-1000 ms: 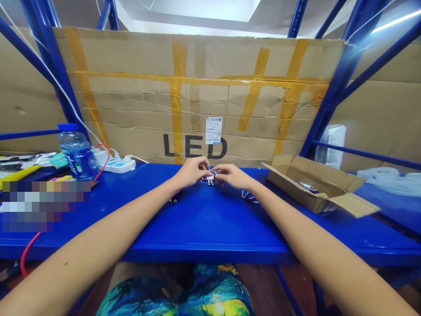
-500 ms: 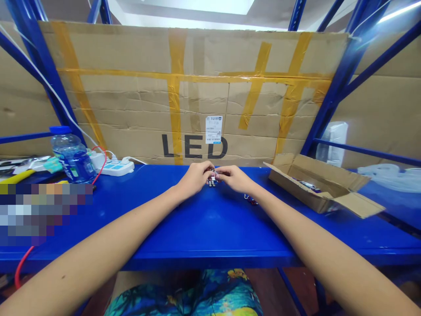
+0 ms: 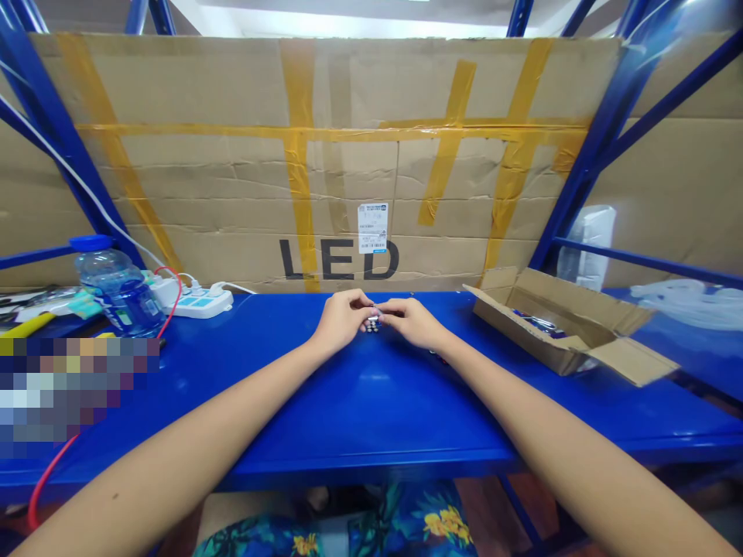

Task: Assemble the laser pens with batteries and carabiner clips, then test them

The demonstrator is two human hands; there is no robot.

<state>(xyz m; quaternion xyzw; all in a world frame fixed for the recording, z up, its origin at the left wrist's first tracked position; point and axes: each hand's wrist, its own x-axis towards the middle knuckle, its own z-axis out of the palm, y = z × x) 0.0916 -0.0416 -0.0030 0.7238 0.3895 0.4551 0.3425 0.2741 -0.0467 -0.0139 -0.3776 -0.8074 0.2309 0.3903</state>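
Observation:
Both hands meet over the far middle of the blue table [image 3: 371, 402]. Between them is a small object with shiny, round silvery parts [image 3: 372, 325], too small to name for certain. My left hand [image 3: 344, 319] is closed, its thumb and fingers pinching the object from the left. From the right, my right hand [image 3: 411, 322] pinches at the same object with thumb and forefinger. The fingers cover most of it. Partly hidden behind my right forearm lies a small dark and red piece [image 3: 439, 357] on the table.
An open cardboard box [image 3: 528, 333] with small items inside stands at the right. At the left are a blue-capped bottle [image 3: 119, 290], a white power strip [image 3: 200, 302] and a red cable [image 3: 55, 468]. A large cardboard sheet [image 3: 232, 193] closes off the back.
The camera view has shifted slightly. Both hands stay together on the small object, with fingers slightly repositioned. My right forearm now covers more of the dark and red piece.

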